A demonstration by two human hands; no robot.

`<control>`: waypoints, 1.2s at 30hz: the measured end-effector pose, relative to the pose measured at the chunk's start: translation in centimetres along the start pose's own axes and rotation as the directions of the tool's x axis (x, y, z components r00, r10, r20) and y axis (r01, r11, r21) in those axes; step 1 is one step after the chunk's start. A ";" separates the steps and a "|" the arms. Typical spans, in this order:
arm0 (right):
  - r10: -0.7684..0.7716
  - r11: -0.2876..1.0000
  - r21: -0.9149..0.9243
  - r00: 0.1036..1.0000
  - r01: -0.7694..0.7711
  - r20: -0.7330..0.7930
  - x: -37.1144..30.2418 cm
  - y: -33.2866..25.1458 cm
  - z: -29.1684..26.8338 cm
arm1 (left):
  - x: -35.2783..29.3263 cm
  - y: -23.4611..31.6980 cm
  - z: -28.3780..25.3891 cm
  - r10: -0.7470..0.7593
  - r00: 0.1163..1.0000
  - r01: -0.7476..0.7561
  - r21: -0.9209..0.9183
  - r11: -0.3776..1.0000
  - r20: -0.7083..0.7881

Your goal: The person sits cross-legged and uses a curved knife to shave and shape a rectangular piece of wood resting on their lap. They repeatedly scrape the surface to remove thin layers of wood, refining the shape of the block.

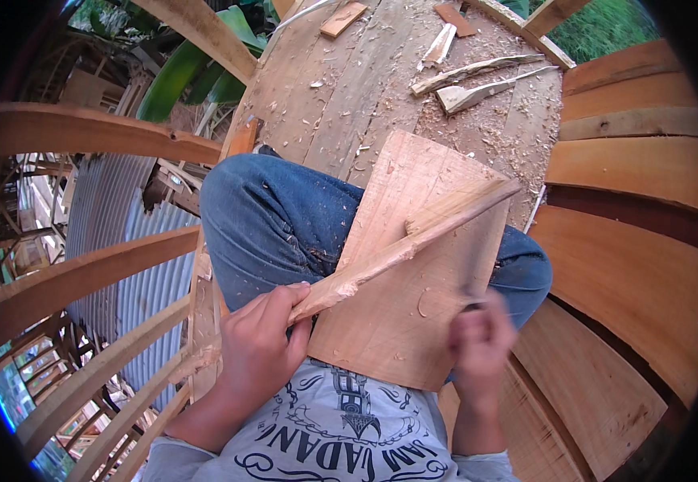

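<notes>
My left hand (262, 333) is closed round the near end of a long, rough-hewn stick of wood (381, 265). The stick slants up to the right, over a flat wooden board (389, 341) that lies across my lap. Its far end is wider, with a step cut in one side. To the right of the stick, my right hand (481, 337) is a closed fist, smeared by motion. It grips a knife (471, 281), whose dark blade is blurred and points away from me, over the board. A few curled shavings rest on the board.
Shavings cover the plank floor (341, 104) ahead. Split wood pieces (477, 92) and small offcuts (343, 19) lie there. Wooden slats (630, 169) wall the right side; rails (100, 261) run along the left, with corrugated metal sheets (116, 193) beyond. My bent knees (265, 209) flank the board.
</notes>
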State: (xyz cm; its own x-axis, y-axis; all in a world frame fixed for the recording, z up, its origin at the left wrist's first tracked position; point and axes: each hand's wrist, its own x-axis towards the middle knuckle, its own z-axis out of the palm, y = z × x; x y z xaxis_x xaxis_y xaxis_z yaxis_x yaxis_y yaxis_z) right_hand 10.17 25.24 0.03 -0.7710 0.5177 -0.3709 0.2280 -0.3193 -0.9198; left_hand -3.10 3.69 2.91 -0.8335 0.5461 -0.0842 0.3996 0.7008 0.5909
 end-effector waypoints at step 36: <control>-0.060 0.875 -0.471 0.990 0.114 0.126 -0.8 -0.9 2.1 | -0.7 -0.8 0.5 0.019 1.000 -0.019 -0.030 0.999 -0.020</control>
State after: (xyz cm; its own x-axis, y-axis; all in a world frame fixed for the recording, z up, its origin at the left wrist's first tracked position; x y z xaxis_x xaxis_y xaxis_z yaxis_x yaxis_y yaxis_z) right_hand 9.34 23.44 1.39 -0.8524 0.4315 -0.2954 0.3921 0.1536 -0.9070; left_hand -2.70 2.97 2.11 -0.8331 0.5502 -0.0574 0.4039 0.6759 0.6165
